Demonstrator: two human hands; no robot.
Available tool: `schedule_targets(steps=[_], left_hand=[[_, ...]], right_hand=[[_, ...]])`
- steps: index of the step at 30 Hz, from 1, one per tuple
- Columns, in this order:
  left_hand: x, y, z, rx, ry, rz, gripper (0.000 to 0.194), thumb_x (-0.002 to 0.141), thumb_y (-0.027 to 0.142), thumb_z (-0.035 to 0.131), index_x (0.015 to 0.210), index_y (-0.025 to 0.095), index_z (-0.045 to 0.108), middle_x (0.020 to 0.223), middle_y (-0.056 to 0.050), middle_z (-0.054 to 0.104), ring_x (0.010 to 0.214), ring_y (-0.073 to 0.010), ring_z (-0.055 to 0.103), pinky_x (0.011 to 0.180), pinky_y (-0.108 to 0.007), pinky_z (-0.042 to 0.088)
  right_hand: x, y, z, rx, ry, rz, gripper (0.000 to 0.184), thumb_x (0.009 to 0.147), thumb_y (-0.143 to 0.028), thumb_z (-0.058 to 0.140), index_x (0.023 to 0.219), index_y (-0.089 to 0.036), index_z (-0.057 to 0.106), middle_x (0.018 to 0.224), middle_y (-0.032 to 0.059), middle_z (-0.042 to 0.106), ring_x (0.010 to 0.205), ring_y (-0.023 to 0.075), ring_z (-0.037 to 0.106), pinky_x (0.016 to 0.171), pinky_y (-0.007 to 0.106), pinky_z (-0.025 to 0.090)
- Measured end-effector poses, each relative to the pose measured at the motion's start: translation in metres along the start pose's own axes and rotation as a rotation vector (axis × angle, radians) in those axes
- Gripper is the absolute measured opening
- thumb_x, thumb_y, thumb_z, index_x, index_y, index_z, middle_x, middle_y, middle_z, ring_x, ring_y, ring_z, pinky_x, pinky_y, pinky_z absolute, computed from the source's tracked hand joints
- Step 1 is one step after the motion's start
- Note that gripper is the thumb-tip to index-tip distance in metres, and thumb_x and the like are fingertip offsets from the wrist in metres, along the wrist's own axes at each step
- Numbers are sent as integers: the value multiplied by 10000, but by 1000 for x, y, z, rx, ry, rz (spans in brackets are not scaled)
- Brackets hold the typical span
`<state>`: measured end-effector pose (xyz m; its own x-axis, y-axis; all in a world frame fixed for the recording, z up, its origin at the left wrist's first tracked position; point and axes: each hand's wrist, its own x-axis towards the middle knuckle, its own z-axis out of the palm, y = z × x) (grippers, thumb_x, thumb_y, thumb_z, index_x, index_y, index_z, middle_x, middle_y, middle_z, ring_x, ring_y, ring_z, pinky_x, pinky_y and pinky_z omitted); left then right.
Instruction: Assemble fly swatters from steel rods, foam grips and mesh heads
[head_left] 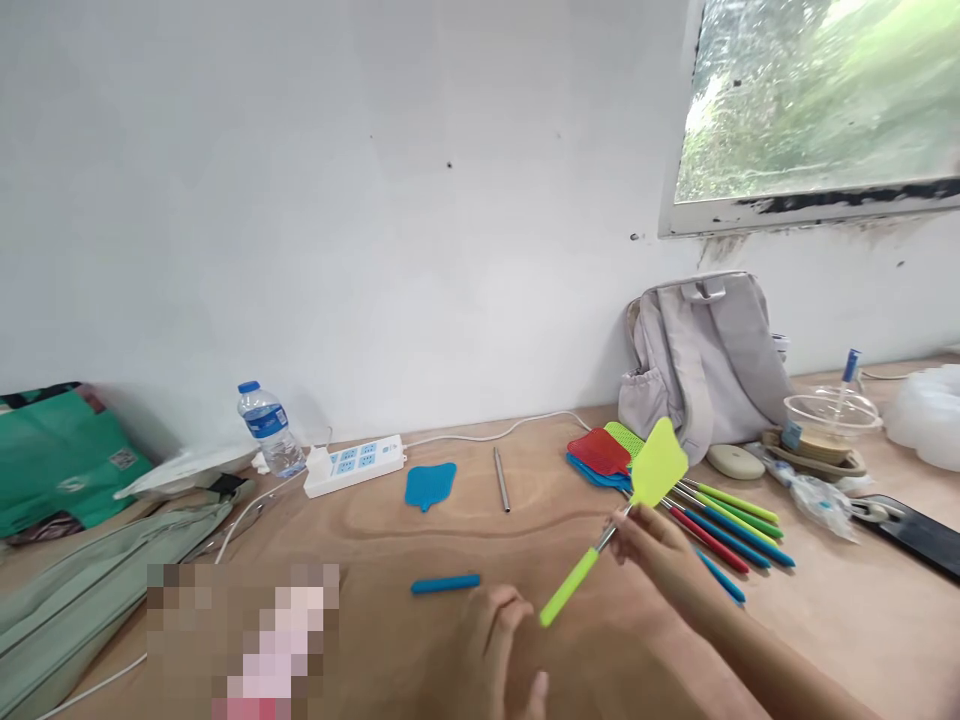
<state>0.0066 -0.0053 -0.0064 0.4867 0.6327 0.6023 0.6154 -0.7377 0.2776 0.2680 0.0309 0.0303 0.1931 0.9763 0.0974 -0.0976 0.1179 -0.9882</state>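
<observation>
Pinched by its metal shaft, a yellow-green fly swatter [658,464] is in my right hand [649,538]. It tilts, with its head up to the right and its handle [571,584] down to the left. My left hand [501,640] is near the handle's lower end but apart from it; its fingers are bent, the thumb stands away, and nothing shows in it. Left of that hand lies a loose blue handle [446,584]. Farther back are a blue swatter head [430,485] and a bare metal rod [502,480], separate from each other.
Behind my right hand lies a pile of assembled swatters [739,525], red, blue and green. A grey backpack [705,360] leans on the wall. Farther right are a plastic cup [831,408] and a phone [919,535]. Leftward are a power strip [355,465] and a water bottle [270,430].
</observation>
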Motion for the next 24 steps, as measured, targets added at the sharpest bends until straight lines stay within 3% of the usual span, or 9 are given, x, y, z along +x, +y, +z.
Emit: schedule_targets(steps=[2, 4, 7, 10, 13, 16, 19, 24], left_hand=[[-3, 17, 23, -24, 52, -28, 459, 663, 189, 528, 1115, 177, 450, 1079, -125, 545, 982, -249, 546, 813, -351, 466], [-6, 28, 42, -7, 142, -175, 483, 659, 151, 489, 1137, 158, 422, 1121, -148, 528, 1011, -256, 539, 820, -367, 459], [-8, 33, 58, 20, 120, -266, 343, 709, 180, 467, 1052, 183, 461, 963, -102, 616, 856, -228, 605, 696, -325, 476], [-7, 29, 60, 65, 31, -191, 127, 810, 257, 404, 899, 225, 489, 611, 9, 620, 546, -173, 598, 541, -275, 422], [-5, 26, 63, 188, 128, -26, 288, 913, 279, 207, 920, 214, 487, 472, 45, 583, 381, -148, 538, 539, -290, 381], [-1, 25, 70, 278, 262, 83, 391, 935, 263, 116, 854, 192, 491, 431, 41, 560, 321, -136, 487, 510, -296, 333], [5, 27, 72, 336, 311, 122, 416, 932, 237, 123, 693, 196, 461, 385, 33, 506, 311, -133, 439, 488, -298, 284], [12, 29, 54, 297, 222, 200, 487, 933, 271, 107, 588, 190, 441, 395, 10, 480, 382, -140, 423, 491, -299, 245]], right_hand=[[-10, 15, 15, 153, -78, 94, 334, 630, -470, 708, 664, -170, 567, 596, -2, 563, 572, 139, 536, 583, 290, 444], [-19, 29, 27, 301, -116, 171, 323, 623, -449, 727, 698, -167, 587, 671, 16, 596, 659, 161, 567, 654, 313, 458], [-31, 41, 40, 546, -137, 243, 293, 630, -391, 745, 752, -178, 585, 720, 17, 608, 734, 168, 578, 693, 308, 459], [-34, 47, 48, 822, -130, 282, 238, 665, -319, 733, 703, -195, 534, 594, -52, 513, 575, 95, 516, 592, 237, 444], [-30, 48, 49, 1017, -169, 362, 329, 699, -314, 689, 560, -191, 418, 456, -97, 304, 383, 54, 294, 414, 193, 334], [-25, 44, 45, 1078, -205, 426, 446, 738, -359, 624, 482, -202, 293, 419, -105, 156, 353, 64, 144, 350, 207, 229], [-24, 40, 41, 1079, -206, 427, 500, 747, -361, 591, 473, -211, 201, 415, -109, 85, 361, 66, 66, 341, 215, 184], [-27, 39, 39, 1039, -262, 448, 565, 694, -361, 609, 473, -209, 111, 402, -108, 57, 366, 64, 48, 344, 212, 205]])
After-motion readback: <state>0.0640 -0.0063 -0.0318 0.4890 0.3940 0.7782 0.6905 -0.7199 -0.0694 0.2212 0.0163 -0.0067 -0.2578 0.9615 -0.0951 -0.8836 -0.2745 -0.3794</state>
